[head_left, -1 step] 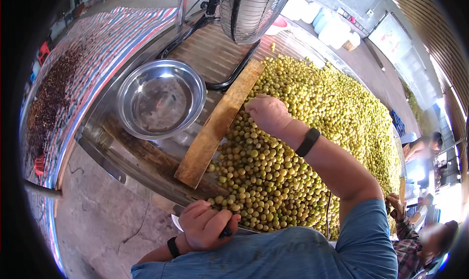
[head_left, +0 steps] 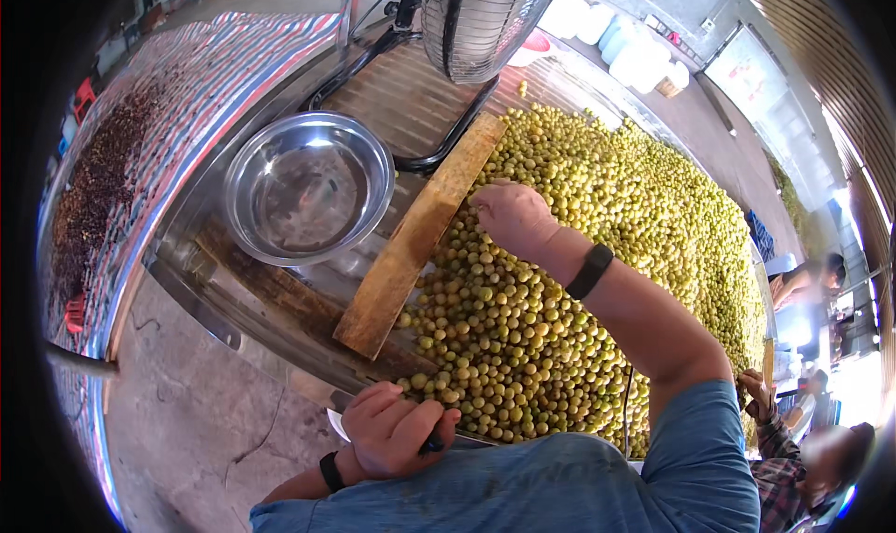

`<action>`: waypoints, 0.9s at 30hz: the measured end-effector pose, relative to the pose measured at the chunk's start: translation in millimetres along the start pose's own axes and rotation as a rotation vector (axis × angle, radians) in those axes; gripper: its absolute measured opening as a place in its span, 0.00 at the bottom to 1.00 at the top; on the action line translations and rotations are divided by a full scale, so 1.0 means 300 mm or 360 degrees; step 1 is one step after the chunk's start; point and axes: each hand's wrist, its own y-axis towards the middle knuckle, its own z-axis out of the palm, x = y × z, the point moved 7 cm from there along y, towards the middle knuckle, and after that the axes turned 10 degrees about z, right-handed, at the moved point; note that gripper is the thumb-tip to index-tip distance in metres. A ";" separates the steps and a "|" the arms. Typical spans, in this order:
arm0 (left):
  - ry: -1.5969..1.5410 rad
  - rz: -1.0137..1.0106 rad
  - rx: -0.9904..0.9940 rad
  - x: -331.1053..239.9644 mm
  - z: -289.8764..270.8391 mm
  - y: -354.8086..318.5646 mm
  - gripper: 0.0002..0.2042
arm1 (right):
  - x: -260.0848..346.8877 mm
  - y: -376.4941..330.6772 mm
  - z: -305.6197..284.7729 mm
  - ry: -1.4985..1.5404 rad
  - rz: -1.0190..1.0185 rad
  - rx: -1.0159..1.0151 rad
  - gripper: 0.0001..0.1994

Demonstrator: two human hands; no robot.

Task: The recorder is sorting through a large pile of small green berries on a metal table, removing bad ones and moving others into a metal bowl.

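A large heap of small round yellow-green fruits [head_left: 523, 346] covers the metal table in front of me. My right hand [head_left: 515, 217] reaches to the heap's left side, next to the wooden board [head_left: 420, 239]. Its fingers are curled in, and whatever they may hold is hidden. By the table's near edge, my left hand [head_left: 394, 428] is closed around a dark-handled tool [head_left: 433, 441]; the rest of that tool cannot be made out. Left of the board sits a shiny steel basin [head_left: 308, 189] with nothing plain to see in it.
A caged fan [head_left: 481, 20] on a black stand rises at the table's far side. Beyond the table's left edge lies a striped sheet [head_left: 224, 76] with dark dried material on it. At lower right, a co-worker's hand [head_left: 758, 391] is at the heap. Pale containers [head_left: 639, 62] stand behind.
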 end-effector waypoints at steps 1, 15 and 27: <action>0.0010 0.0005 0.0003 -0.001 0.000 -0.003 0.07 | 0.006 -0.003 -0.004 0.0002 -0.0022 0.0017 0.08; 0.0075 -0.0007 0.0073 -0.010 0.009 -0.003 0.07 | -0.105 -0.056 -0.012 0.0131 0.0269 -0.0040 0.12; 0.0049 0.0033 -0.0003 -0.016 0.033 -0.032 0.08 | -0.359 -1.102 -0.376 0.1474 0.1257 -0.0339 0.11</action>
